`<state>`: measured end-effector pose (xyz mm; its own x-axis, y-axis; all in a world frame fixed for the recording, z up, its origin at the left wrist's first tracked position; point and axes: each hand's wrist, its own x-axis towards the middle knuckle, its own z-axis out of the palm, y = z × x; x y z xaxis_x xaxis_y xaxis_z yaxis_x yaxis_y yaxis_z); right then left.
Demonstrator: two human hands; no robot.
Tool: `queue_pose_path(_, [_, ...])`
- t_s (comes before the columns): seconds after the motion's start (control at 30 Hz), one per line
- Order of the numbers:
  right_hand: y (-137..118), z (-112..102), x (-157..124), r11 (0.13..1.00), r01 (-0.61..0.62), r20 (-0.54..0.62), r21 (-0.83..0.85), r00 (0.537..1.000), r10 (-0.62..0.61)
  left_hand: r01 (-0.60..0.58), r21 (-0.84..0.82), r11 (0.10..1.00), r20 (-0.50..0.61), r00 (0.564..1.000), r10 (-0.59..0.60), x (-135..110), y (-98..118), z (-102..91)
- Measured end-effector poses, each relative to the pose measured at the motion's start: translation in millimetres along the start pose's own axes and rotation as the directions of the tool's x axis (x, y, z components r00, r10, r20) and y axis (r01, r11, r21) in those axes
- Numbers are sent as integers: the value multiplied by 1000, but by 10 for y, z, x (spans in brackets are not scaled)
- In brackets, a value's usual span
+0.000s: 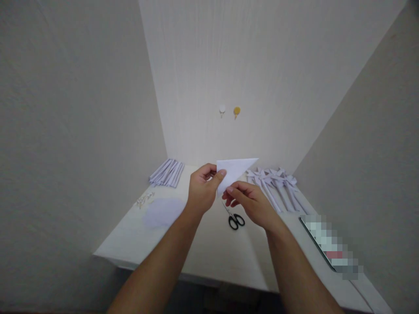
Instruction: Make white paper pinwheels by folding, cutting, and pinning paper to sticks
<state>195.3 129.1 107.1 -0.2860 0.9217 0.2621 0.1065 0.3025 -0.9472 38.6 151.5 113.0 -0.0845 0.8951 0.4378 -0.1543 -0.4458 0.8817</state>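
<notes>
Forearms (168, 248) nearest; left hand (203, 185) clamps folded paper (236, 167) between thumb and fingers; right hand (251, 199) curled at lower corner, grip unclear.

Head-worn view, forward and down

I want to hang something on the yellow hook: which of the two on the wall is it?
The right one in the picture; the left one is white.

I can see the left hand (204, 187) pinching a white paper triangle (234, 169), right hand (251, 200) up by its bottom corner. Black-handled scissors (231, 215) on the table (212, 253), paper pinwheels (262, 175) off right, white sticks (167, 172) left.
</notes>
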Motion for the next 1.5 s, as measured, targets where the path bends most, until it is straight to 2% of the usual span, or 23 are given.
queue_pose_path(0.13, [21, 380, -611, 994, -66, -43, 86, 997, 70, 100, -17, 995, -47, 994, -100, -649, 118, -146])
queue_pose_path(0.27, [-132, 616, -1097, 996, -54, -80, 77, 995, 60, 108, -9, 994, -32, 994, -108, -1200, 357, -247])
queue_pose_path(0.43, [-356, 888, -1577, 997, -31, -104, 77, 994, 39, 77, -68, 995, -67, 994, -82, -1694, 689, -327])
queue_pose_path(0.6, [-465, 1127, -1976, 995, -31, -115, 91, 993, 41, 106, -127, 986, -64, 991, -115, -2027, 885, -311])
queue_pose_path(0.77, [-524, 1167, -2189, 998, -24, -97, 64, 995, 30, 113, -178, 977, -91, 987, -130, -2226, 977, -282])
queue_pose_path(0.97, [-488, 1179, -2251, 999, -8, -55, 38, 998, 10, 148, -227, 963, -91, 981, -173, -2348, 958, -300])
queue_pose_path(1.07, [-391, 1220, -2231, 998, -7, -52, 58, 999, 10, 178, -178, 968, -37, 982, -187, -2369, 869, -382])
queue_pose_path(1.2, [-199, 1214, -2177, 993, -49, -34, 104, 998, 53, 218, -24, 976, 19, 976, -217, -2384, 693, -529])
queue_pose_path(1.27, [-104, 1167, -2138, 988, -73, -75, 139, 994, 84, 209, 29, 977, 38, 977, -210, -2385, 599, -577])
queue_pose_path(1.4, [32, 1071, -2054, 969, -96, -209, 227, 967, 145, 264, 52, 963, 89, 959, -268, -2375, 466, -629])
queue_pose_path(1.5, [72, 1063, -1980, 956, -112, -223, 273, 959, 176, 302, 33, 953, 62, 951, -303, -2352, 444, -701])
